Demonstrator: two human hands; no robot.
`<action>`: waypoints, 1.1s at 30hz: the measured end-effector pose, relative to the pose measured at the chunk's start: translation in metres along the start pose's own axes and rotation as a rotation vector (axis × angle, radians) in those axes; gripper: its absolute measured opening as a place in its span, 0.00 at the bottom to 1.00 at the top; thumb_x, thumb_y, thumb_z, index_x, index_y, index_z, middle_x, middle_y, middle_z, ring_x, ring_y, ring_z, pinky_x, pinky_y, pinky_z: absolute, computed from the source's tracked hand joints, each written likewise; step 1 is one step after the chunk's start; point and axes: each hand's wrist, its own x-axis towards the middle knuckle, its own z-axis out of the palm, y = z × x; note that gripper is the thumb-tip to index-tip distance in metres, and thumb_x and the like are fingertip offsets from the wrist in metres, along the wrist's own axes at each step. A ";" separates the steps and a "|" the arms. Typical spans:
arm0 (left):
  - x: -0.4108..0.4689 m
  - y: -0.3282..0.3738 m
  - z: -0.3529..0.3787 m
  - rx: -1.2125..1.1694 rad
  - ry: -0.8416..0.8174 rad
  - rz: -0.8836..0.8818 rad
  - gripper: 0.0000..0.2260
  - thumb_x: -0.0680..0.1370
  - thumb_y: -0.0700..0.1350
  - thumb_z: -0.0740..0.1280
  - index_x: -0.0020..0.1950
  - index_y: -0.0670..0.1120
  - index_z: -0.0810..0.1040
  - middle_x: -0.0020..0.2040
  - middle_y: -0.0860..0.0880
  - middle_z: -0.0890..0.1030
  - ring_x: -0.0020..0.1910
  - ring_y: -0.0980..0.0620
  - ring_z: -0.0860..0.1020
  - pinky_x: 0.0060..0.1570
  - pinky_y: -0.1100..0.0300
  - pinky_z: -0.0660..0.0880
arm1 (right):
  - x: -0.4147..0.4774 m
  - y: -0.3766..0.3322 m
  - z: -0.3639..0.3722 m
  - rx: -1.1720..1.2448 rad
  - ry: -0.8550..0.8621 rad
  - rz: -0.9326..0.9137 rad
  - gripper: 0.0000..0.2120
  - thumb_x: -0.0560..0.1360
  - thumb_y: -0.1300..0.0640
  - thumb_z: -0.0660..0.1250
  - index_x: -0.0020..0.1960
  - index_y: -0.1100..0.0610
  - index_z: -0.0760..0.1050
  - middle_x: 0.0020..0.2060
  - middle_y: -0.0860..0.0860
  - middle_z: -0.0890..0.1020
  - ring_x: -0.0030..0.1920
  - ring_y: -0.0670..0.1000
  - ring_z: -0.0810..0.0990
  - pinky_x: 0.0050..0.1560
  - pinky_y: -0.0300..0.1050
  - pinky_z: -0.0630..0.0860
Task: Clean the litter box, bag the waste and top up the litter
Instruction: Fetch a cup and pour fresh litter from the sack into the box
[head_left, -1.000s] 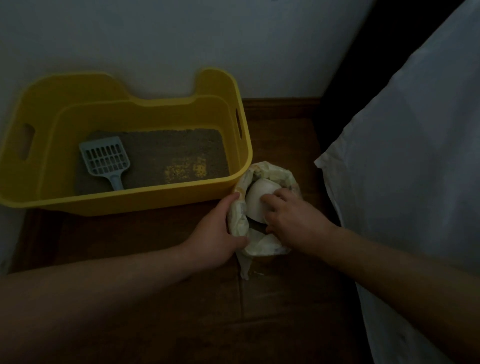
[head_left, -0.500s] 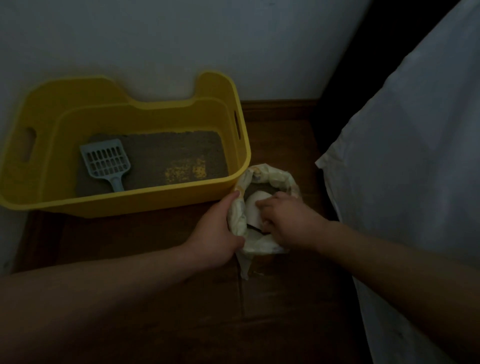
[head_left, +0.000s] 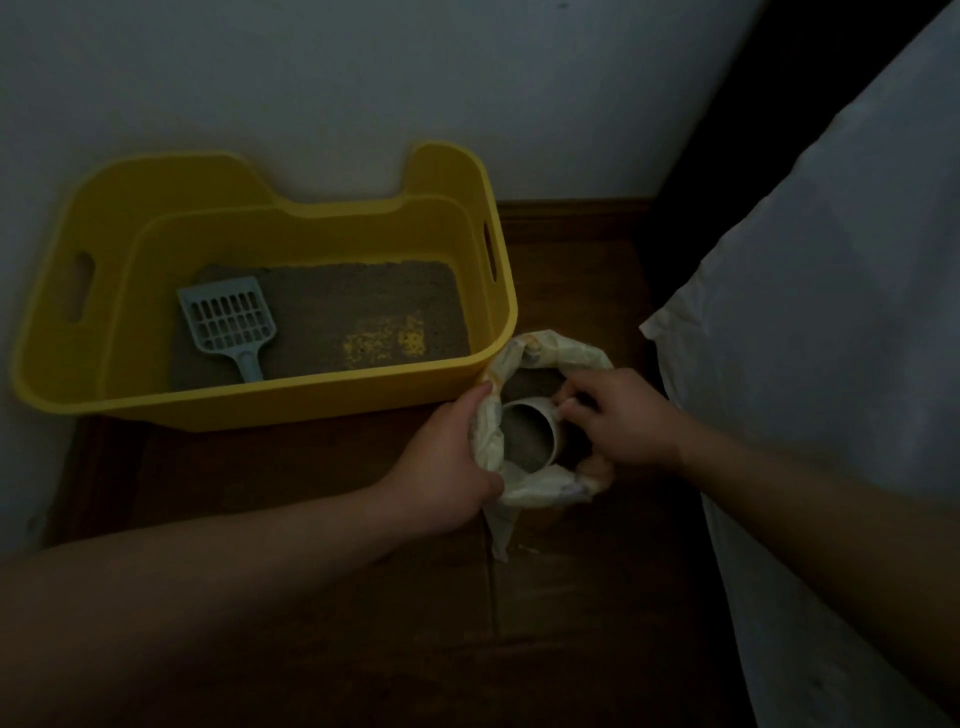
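Item: yellow plastic litter box (head_left: 260, 402), rectangular, with slot handles. It is sitting at the centre left of the frame, on a dark wooden floor (head_left: 571, 623) and against a white wall (head_left: 363, 78).

Contents: a thin bed of grey litter (head_left: 353, 306) is covering the base, with yellow plastic showing through in a patch at lower right. A pale blue slotted plastic scoop (head_left: 228, 317) is lying on the litter at the left, handle pointing toward the near wall.

Item: pale yellowish crinkled bag (head_left: 550, 491), mouth open. It is standing on the floor at frame centre, just beside the box's near right corner, with grey litter showing inside.

Item: small white round cup (head_left: 555, 418), tilted, with its mouth facing left. It is holding grey litter and sitting within the bag's mouth.

Left hand (head_left: 447, 467): it is gripping the bag's left rim, thumb lying along the edge.

Right hand (head_left: 618, 421): its fingers are curling and pinching the cup's right side.

Surroundings: white fabric (head_left: 831, 364) is filling the right of the frame. A brown wooden skirting board (head_left: 571, 213) is running along the wall's foot.
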 end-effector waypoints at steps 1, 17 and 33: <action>0.000 0.000 0.000 -0.001 -0.001 -0.001 0.47 0.71 0.37 0.75 0.79 0.62 0.52 0.70 0.46 0.71 0.65 0.42 0.75 0.56 0.50 0.80 | -0.001 0.001 -0.001 0.005 0.003 -0.001 0.06 0.80 0.53 0.64 0.52 0.51 0.80 0.46 0.46 0.82 0.45 0.44 0.80 0.48 0.48 0.81; 0.002 -0.002 0.001 0.010 0.032 0.001 0.47 0.69 0.38 0.76 0.78 0.62 0.54 0.68 0.45 0.73 0.64 0.39 0.76 0.56 0.46 0.78 | -0.013 0.009 -0.023 0.241 0.043 0.024 0.08 0.80 0.58 0.64 0.44 0.51 0.78 0.51 0.48 0.84 0.53 0.48 0.82 0.57 0.57 0.79; -0.002 -0.005 0.000 0.002 0.030 0.066 0.44 0.69 0.42 0.78 0.76 0.64 0.58 0.68 0.50 0.72 0.62 0.47 0.76 0.58 0.48 0.79 | -0.038 0.010 -0.022 0.546 0.108 0.068 0.09 0.81 0.61 0.63 0.43 0.55 0.76 0.41 0.58 0.80 0.42 0.53 0.77 0.45 0.49 0.75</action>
